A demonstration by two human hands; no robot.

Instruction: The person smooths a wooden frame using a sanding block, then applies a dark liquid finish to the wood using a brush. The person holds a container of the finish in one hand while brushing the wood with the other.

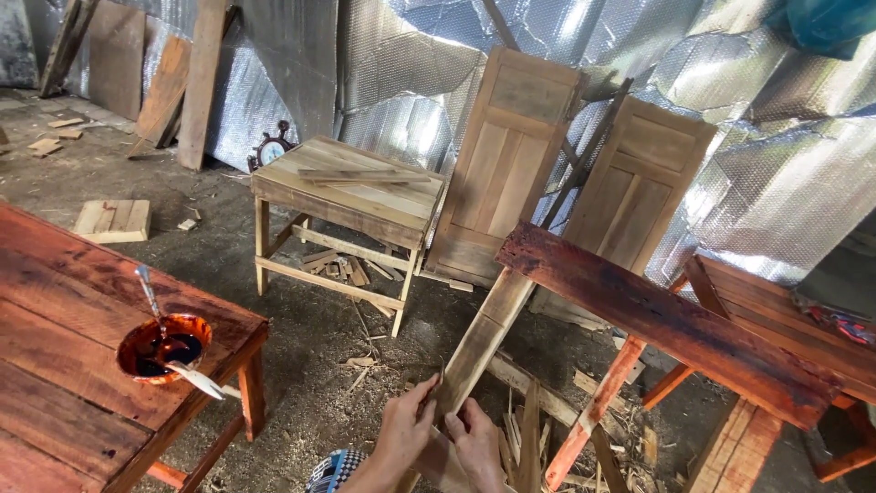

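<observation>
On your left, the dark red stained wooden table (64, 365) is painted, with the bowl of brown stain (164, 347) on it. Your left hand (406, 424) and right hand (476, 445) both grip the bare pale wooden plank (484, 333), not stained yet.

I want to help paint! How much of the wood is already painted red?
Looks done: the table and the bench top are stained red-brown. In hand: the left hand and right hand grip a bare leg. Likely left: that leg, the pale table and two doors.
</observation>
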